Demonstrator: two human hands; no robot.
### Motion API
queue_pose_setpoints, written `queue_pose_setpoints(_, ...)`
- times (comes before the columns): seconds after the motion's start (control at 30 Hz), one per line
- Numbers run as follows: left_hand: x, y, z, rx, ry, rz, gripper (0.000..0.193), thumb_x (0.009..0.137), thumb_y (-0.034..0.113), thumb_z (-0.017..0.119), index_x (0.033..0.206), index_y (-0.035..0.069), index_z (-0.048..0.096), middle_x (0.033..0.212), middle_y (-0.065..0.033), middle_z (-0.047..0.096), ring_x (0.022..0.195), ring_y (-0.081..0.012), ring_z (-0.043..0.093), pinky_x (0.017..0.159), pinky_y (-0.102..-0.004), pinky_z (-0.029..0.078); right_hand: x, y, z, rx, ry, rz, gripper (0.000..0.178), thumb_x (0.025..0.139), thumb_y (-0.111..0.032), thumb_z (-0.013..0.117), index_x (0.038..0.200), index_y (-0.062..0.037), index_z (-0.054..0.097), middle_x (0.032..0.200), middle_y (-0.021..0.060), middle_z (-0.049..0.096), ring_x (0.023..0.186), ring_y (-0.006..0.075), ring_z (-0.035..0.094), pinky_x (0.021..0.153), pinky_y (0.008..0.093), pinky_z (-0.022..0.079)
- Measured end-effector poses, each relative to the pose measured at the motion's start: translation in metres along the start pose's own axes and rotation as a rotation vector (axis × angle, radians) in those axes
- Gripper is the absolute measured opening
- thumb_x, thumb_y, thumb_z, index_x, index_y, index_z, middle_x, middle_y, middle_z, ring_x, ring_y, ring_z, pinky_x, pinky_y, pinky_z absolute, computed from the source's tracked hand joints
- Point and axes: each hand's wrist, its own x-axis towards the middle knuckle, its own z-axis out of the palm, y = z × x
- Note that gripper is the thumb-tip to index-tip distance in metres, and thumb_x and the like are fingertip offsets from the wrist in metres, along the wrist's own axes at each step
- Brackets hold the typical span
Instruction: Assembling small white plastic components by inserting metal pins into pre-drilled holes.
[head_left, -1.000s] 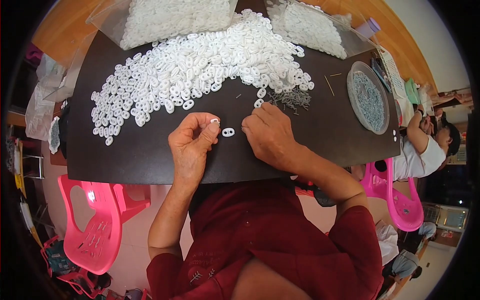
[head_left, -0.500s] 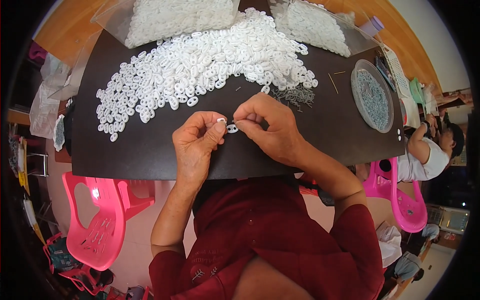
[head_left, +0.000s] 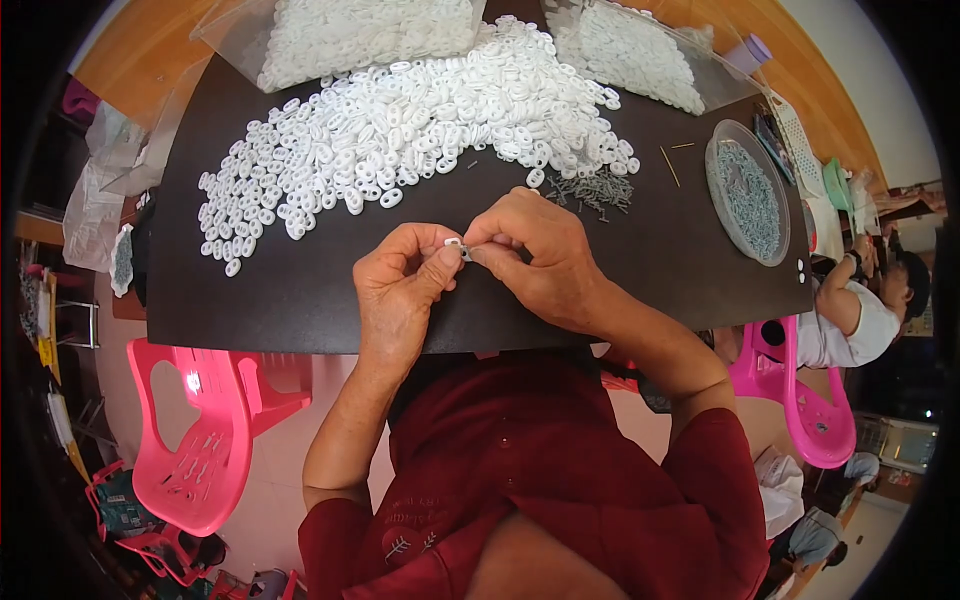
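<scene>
My left hand (head_left: 405, 285) is closed, thumb and fingers pinching a small white oval plastic piece (head_left: 454, 242) with holes in it. Against that piece come the pinched fingertips of my right hand (head_left: 535, 250); whatever they hold is too small and covered to make out. Both hands are above the near part of the dark table (head_left: 270, 310). Beyond them spreads a big heap of similar white two-holed pieces (head_left: 400, 130). A small pile of short grey pins (head_left: 598, 190) lies by the heap's right end.
Two clear bins, left (head_left: 370, 40) and right (head_left: 630, 60), hold more white pieces at the back. A round clear tray (head_left: 748, 190) of grey-blue pins and two thin brass-coloured rods (head_left: 670, 167) are on the right. Pink chairs (head_left: 195, 440) flank the table; another person (head_left: 860, 310) sits at right.
The fingertips of my right hand have moved left onto the white piece, closing the small gap to my left hand. The whole view has shifted slightly.
</scene>
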Motion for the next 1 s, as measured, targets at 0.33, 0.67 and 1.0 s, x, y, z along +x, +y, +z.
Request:
queue_pose_setpoints(0.33, -0.001, 0.001, 0.0, 0.053, 0.004, 0.026, 0.01, 0.088, 0.008, 0.065, 0.092, -0.001, 0.064, 0.075, 0.0022, 0.058, 0.064, -0.0031, 0.048, 0.057, -0.0171, 0.04, 0.002, -0.004, 0.0, 0.115, -0.05, 0.16, 0.012, 0.077, -0.005, 0.068, 0.085, -0.0075, 0.058, 0.07, 0.0056, 0.055, 0.064, 0.0217, 0.054, 0.057, 0.0341, 0.042)
queue_pose_setpoints(0.67, -0.005, -0.006, 0.004, 0.13, 0.061, 0.12, 0.009, 0.088, 0.008, 0.066, 0.09, -0.001, 0.066, 0.073, 0.0027, 0.057, 0.062, -0.0029, 0.047, 0.054, -0.0173, 0.037, 0.004, -0.003, 0.0, 0.421, -0.119, 0.503, 0.015, 0.08, -0.004, 0.069, 0.093, -0.0008, 0.064, 0.082, 0.002, 0.064, 0.076, 0.0051, 0.058, 0.069, 0.0208, 0.048)
queue_pose_setpoints(1.0, -0.004, -0.006, -0.001, -0.029, 0.081, 0.024, 0.011, 0.089, 0.007, 0.064, 0.096, -0.001, 0.067, 0.077, -0.0018, 0.064, 0.061, -0.0041, 0.053, 0.052, -0.0169, 0.041, 0.001, 0.003, 0.009, 0.271, -0.14, 0.41, 0.008, 0.085, -0.004, 0.063, 0.091, 0.0002, 0.061, 0.082, 0.0043, 0.063, 0.076, 0.0094, 0.059, 0.069, 0.0238, 0.048)
